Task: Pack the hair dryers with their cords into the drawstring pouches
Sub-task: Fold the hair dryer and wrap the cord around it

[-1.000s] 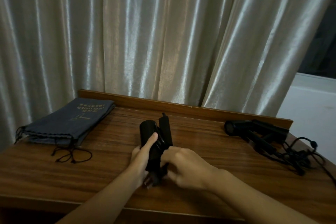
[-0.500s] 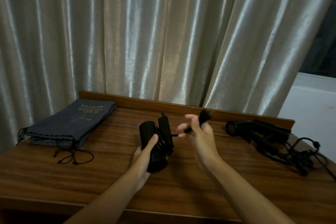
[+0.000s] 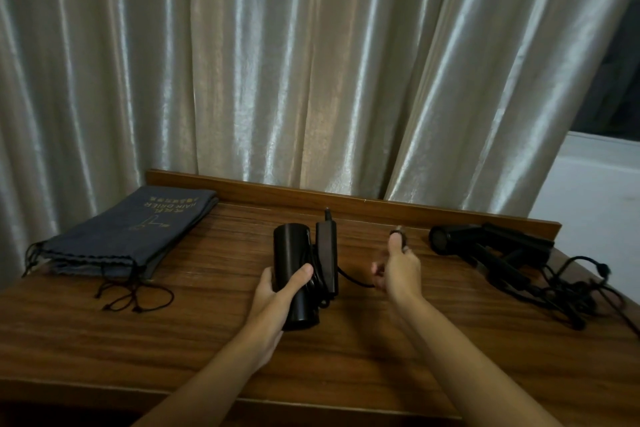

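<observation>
The left hand [image 3: 277, 298] has its grip wrapped round the barrel of a black hair dryer [image 3: 294, 274], thumb across the top, holding it on the wooden table [image 3: 214, 340] with its folded handle alongside to the right. The right hand [image 3: 398, 270] is raised just beside it, fingers curled round the plug end of the cord [image 3: 353, 279], which runs slack from the dryer to that hand (the plug itself is mostly hidden by the fingers). A second hair dryer [image 3: 491, 246] lies at the right edge with its cord [image 3: 581, 295] in a loose tangle. Dark blue drawstring pouches [image 3: 131, 236] lie flat at the left, strings trailing.
</observation>
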The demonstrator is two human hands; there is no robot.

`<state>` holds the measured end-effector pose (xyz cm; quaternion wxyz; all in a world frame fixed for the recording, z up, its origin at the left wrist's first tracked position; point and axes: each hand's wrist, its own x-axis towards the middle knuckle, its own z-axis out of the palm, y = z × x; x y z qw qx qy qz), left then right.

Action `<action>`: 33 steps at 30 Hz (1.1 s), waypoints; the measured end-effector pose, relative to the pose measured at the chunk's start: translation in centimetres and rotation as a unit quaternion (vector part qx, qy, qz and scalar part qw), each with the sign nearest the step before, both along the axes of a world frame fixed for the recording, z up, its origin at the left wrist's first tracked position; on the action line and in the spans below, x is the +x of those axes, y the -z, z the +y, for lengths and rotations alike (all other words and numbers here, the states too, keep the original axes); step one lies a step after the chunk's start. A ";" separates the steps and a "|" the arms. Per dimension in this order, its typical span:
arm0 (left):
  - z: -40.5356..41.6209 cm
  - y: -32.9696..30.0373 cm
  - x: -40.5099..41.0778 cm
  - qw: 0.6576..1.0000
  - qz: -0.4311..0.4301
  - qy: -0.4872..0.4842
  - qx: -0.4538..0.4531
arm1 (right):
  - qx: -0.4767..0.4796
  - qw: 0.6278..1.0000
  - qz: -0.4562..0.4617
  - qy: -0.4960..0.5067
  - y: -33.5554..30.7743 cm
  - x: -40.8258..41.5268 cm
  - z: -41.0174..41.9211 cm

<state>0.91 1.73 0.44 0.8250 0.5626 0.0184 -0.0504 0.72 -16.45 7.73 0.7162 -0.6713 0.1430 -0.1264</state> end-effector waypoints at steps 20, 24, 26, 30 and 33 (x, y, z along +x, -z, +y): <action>0.0 -0.1 0.0 0.999 0.027 -0.010 -0.027 | -0.288 0.944 -0.117 -0.111 1.7 -4.5 3.5; -0.1 0.1 0.0 1.000 0.007 -0.009 -0.007 | -0.385 0.917 -0.081 -0.060 1.6 -4.2 3.5; -0.3 0.1 0.0 1.000 -0.002 -0.014 0.006 | -0.422 0.900 -0.089 -0.061 1.6 -4.1 3.5; -0.4 0.3 -0.1 0.999 -0.016 -0.028 0.027 | -0.521 0.845 -0.111 -0.049 1.8 -4.0 3.5; -0.5 0.4 -0.1 0.998 -0.027 -0.037 0.035 | -0.554 0.820 -0.133 -0.047 1.7 -4.1 3.3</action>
